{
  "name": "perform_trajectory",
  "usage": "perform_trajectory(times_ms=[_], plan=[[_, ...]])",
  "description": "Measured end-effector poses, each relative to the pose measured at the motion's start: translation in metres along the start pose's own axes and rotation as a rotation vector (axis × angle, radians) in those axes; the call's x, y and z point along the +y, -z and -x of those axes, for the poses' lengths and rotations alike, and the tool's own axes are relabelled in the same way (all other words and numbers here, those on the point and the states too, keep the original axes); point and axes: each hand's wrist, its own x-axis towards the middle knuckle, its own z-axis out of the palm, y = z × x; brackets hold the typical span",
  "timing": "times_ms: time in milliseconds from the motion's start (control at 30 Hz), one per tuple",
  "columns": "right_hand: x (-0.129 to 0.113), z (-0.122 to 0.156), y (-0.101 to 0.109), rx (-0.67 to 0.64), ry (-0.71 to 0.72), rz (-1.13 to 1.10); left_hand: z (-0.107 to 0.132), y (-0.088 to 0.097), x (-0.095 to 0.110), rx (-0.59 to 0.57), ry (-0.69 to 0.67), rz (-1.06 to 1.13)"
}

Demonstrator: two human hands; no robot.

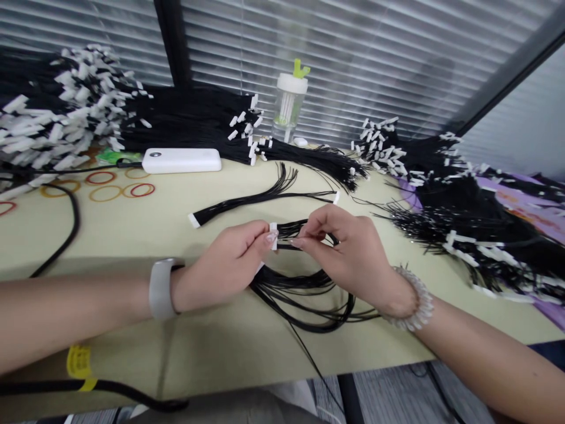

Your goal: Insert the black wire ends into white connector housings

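Pinched between the thumb and fingers of my left hand [233,256] is a small white connector [273,235] with black wires running out of its right side. My right hand [348,247] has thumb and forefinger pressed together on a thin wire close to that connector. The wire's tip by the connector is too small to make out. Below both hands, a looped bundle of black wires [304,294] lies on the table. Just beyond them rests another black wire harness [247,203] with a white connector at its left end.
Heaps of black wires with white connectors [79,118] fill the back left; more bunches [485,235] lie at right. A white power bank [182,161], rubber bands [106,193] and a clear bottle [289,106] stand along the back. A thick black cable [132,397] crosses the front left.
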Motion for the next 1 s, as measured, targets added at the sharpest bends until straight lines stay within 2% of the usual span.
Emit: perform_trajectory(times_ms=[267,600,800,900,1000], plan=[[-0.001,0.000,0.001,-0.017,-0.021,-0.034,0.000,0.000,0.001,-0.003,-0.003,-0.032],[-0.008,0.004,-0.003,0.002,0.083,0.009,0.004,0.000,-0.002,-0.051,-0.028,-0.089],[0.002,-0.004,0.003,-0.029,0.007,0.018,0.001,0.001,0.001,-0.013,0.006,-0.005],[0.014,-0.008,0.011,-0.102,-0.076,0.050,-0.001,0.001,0.000,0.023,0.048,0.064],[0.019,-0.011,0.021,-0.187,-0.072,0.132,-0.003,0.001,-0.003,0.065,0.106,0.121]])
